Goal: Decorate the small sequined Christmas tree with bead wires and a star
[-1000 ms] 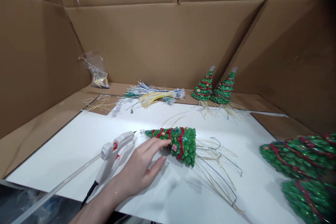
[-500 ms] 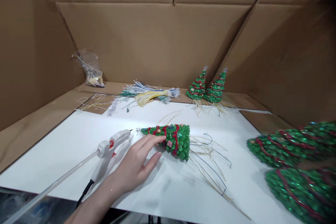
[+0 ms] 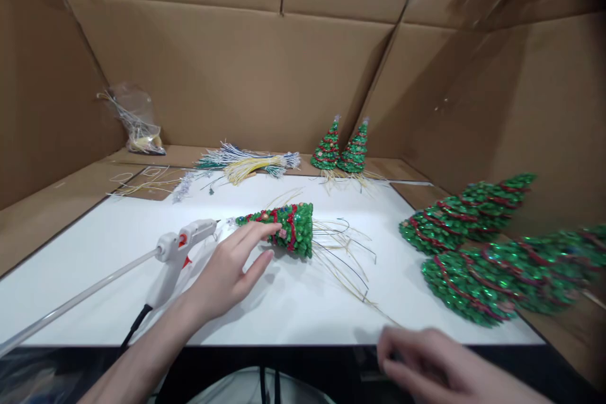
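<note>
A small green tree point(image 3: 298, 233) with red garland lies on its side on the white board, its star tip pointing left and thin wires trailing right. My left hand point(image 3: 231, 268) rests against its near side, fingers apart, not wrapped round it. My right hand point(image 3: 426, 360) is low at the board's front edge, blurred, with its fingers curled; whatever they hold, if anything, is hidden. Left of my left hand a white glue gun point(image 3: 173, 255) stands with its nozzle toward the tree's tip and a long glue stick out of its back.
Two large trees point(image 3: 468, 214) point(image 3: 492, 281) lie at the right. Two small trees point(image 3: 326, 148) point(image 3: 355, 151) stand at the back. Wire bundles point(image 3: 255, 164), silvery pieces point(image 3: 184, 186) and a plastic bag point(image 3: 142, 129) sit at the back left. Cardboard walls point(image 3: 227, 76) surround the board point(image 3: 331, 322).
My right hand has come into view at the lower right. The view has turned right, showing more of the large trees. My left hand stays at the small tree.
</note>
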Available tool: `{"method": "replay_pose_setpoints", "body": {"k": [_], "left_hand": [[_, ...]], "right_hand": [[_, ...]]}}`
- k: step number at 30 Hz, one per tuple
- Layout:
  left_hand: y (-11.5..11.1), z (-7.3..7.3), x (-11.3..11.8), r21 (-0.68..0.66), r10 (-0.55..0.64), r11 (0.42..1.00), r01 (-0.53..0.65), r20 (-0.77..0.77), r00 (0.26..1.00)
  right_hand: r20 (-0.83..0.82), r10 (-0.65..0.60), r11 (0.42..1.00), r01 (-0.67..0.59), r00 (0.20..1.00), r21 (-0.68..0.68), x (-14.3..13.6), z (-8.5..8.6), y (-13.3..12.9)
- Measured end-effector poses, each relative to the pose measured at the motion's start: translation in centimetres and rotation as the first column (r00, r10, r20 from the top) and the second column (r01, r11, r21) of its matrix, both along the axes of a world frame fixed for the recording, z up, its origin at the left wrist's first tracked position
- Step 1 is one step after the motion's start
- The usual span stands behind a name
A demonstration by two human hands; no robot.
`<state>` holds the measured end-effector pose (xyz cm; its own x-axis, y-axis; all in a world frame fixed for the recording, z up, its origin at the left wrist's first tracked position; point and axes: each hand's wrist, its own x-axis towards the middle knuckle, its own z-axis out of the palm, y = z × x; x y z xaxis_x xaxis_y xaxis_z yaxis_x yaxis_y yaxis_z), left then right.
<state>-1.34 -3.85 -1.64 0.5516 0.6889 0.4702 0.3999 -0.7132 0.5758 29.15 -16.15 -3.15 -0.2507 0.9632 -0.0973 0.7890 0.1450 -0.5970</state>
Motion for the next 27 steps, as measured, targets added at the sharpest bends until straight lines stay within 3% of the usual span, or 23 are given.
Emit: {"method": "replay_pose_setpoints", "body": {"k": [1, 3, 6, 12, 16, 23, 27], "left_hand": [[0.0, 0.0, 0.0, 0.009, 0.002, 1.0, -0.002, 0.001, 1.0], [-0.1, 0.2, 0.1, 0.014, 0.006, 1.0, -0.006, -0.002, 1.0], [0.0, 0.5, 0.2, 0.004, 0.007, 1.0, -0.007, -0.015, 1.0], [0.6, 1.3, 0.7, -0.011, -0.015, 1.0, 0.015, -0.014, 1.0], [0.9, 1.3, 1.0, -0.008, -0.018, 1.0, 0.018, -0.006, 1.0], [1.0, 1.5, 1.5, 0.042, 0.037, 0.998, -0.038, 0.014, 0.999], [0.9, 2.1, 2.5, 0.063, 0.059, 0.996, -0.059, 0.003, 0.998]], "right_hand": [[0.005, -0.001, 1.0, 0.001, 1.0, -0.029, -0.1, 1.3, 0.9], [-0.025, 0.001, 0.999, 0.0, 1.0, 0.048, -0.9, 3.5, 2.8], [-0.12, 0.037, 0.983, -0.015, 0.992, 0.183, -2.5, 5.0, 5.4], [-0.196, 0.083, 0.926, -0.003, 0.977, 0.378, -4.8, 3.8, 10.0], [-0.262, 0.073, 0.906, 0.046, 0.962, 0.421, -5.5, 3.2, 12.2], [-0.301, 0.072, 0.885, 0.078, 0.951, 0.459, -5.7, 1.3, 13.4], [-0.31, 0.038, 0.869, 0.122, 0.95, 0.48, -5.1, 1.5, 13.5]]}}
